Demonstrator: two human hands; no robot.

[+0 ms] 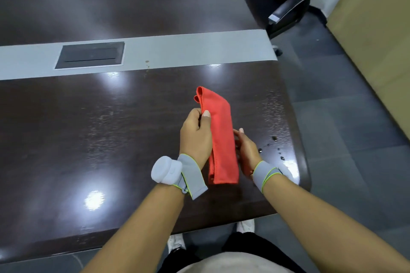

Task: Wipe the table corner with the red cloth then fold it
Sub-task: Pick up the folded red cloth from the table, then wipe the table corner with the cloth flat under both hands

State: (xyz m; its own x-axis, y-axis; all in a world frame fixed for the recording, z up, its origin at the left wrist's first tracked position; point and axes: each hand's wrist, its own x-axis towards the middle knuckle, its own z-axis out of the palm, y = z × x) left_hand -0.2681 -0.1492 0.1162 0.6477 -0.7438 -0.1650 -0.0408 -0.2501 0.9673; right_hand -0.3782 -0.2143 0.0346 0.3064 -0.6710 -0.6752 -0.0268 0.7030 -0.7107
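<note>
The red cloth (220, 137) is folded into a long narrow strip and held just above the dark wooden table (111, 139), near its right front corner. My left hand (195, 137) grips the strip's left edge, thumb on top. My right hand (247, 153) holds its right edge from the other side, fingers mostly hidden behind the cloth. Both wrists wear grey straps. Several water droplets (274, 147) lie on the tabletop just right of my right hand.
A pale grey band with a closed cable hatch (89, 55) runs across the table's middle. A black office chair (288, 6) stands past the far right corner. The table's right edge drops to grey floor tiles (346, 139); my shoes show below the front edge.
</note>
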